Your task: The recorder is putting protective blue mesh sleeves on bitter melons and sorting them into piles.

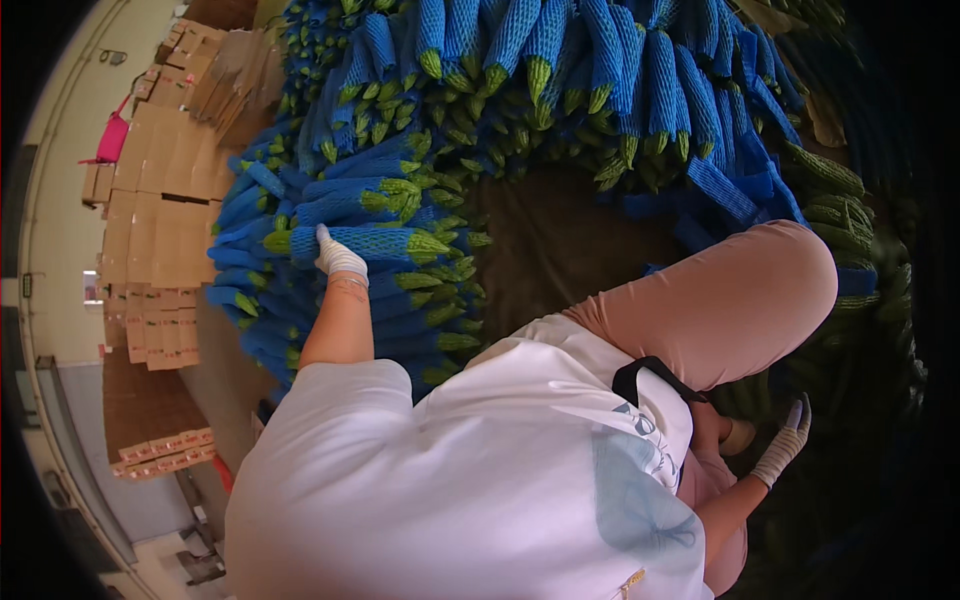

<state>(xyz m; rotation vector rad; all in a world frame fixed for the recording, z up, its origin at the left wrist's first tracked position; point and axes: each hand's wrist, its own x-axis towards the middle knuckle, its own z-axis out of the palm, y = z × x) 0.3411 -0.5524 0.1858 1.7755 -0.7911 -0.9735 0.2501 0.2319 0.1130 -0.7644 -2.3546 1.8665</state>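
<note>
My left hand (341,257), in a pale glove, is closed around a bitter melon (388,243) in a blue foam net sleeve. The green ends of this melon stick out on both sides. It lies on top of a pile of sleeved bitter melons (325,205) at my left. Low on the right, my gloved right hand (783,450) has its fingers stretched out and holds nothing I can see. It is nearest to bare green bitter melons (850,400), which are dim in shadow.
More sleeved bitter melons (540,50) form a long stacked bank ahead. Loose blue net sleeves (725,190) lie beyond my bent knee (790,260). Dark sheeting (530,240) covers the ground between the piles. Cardboard boxes (165,240) stand stacked at far left, with a pink bag (112,137) beside them.
</note>
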